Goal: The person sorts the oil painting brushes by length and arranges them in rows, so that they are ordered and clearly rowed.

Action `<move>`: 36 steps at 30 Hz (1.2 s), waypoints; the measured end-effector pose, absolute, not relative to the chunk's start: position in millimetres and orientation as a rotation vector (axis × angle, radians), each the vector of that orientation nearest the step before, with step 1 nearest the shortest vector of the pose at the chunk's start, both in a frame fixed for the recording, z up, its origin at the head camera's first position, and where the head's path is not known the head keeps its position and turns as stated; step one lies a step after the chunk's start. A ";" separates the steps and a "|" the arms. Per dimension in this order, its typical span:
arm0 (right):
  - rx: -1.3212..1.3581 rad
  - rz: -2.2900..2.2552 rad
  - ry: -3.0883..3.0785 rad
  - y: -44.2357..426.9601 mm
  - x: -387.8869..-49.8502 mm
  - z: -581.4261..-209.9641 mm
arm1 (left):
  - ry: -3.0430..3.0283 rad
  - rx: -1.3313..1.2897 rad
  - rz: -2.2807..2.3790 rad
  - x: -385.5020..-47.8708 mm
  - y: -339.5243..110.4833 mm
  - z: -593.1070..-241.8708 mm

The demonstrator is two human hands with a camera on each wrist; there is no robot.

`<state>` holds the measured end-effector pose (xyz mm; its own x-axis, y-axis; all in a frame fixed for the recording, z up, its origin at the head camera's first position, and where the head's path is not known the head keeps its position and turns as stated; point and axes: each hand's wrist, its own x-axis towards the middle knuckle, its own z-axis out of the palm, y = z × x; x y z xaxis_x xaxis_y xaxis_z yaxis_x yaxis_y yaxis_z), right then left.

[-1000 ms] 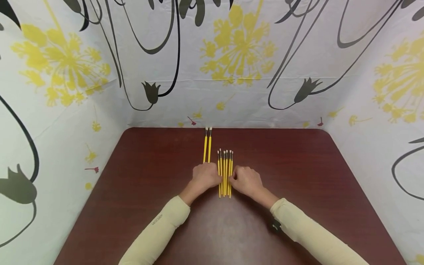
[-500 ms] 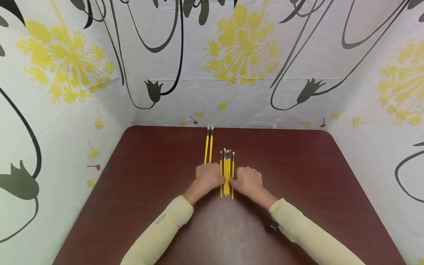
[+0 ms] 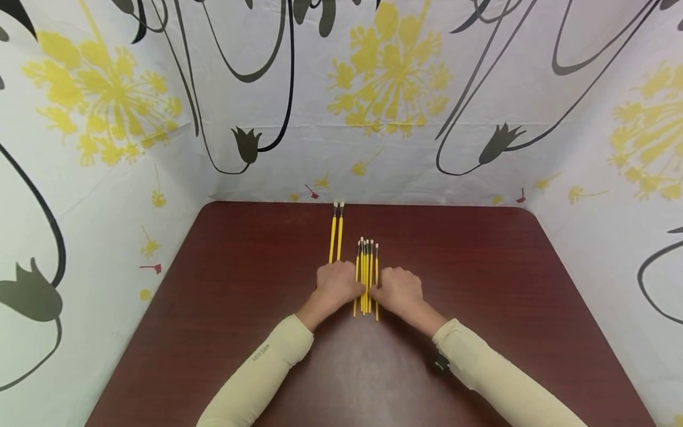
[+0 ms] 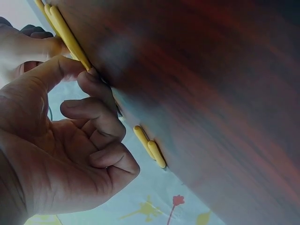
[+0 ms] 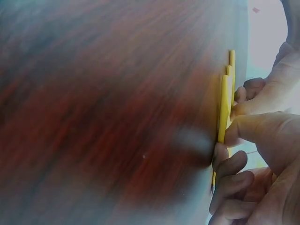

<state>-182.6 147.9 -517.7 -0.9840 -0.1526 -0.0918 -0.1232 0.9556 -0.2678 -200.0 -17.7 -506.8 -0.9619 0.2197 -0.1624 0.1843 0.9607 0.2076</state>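
Several thin paintbrushes (image 3: 364,267) with yellow handles and pale bristles lie side by side on the table, bristles pointing away. My left hand (image 3: 338,283) pinches the leftmost thin paintbrush (image 3: 357,264) between thumb and index finger. On the other side, my right hand (image 3: 397,290) pinches the rightmost thin paintbrush (image 3: 376,267), its thumb reaching over the handle. Both hands' remaining fingers are curled. The left wrist view shows thumb and fingertip meeting at a yellow handle (image 4: 70,40); the right wrist view shows a similar pinch on a handle (image 5: 224,108).
Two larger yellow paintbrushes (image 3: 340,237) lie parallel beyond my left hand, their tips at the far table edge; the hand hides their lower ends in the head view. The dark red-brown table (image 3: 240,249) meets white patterned fabric (image 3: 299,160) at the back and sides.
The thin paintbrushes have shifted: the middle ones now lie closer together, and the rightmost stands apart from them. Both hands stay at the bundle, with the left thumb slightly farther right.
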 end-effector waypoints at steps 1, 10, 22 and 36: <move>-0.210 -0.403 2.993 147.8 -182.8 -517.9 | 2.926 0.303 0.289 -199.9 -18.0 -506.8; -0.198 -0.498 2.978 149.0 -180.9 -522.1 | 2.914 0.312 0.341 -198.6 -22.3 -508.3; -0.263 -0.599 3.001 156.6 -176.0 -527.6 | 2.878 0.294 0.408 -193.8 -32.5 -497.4; -0.365 -0.722 3.006 132.8 -158.1 -524.7 | 2.861 0.300 0.409 -176.1 -57.0 -489.7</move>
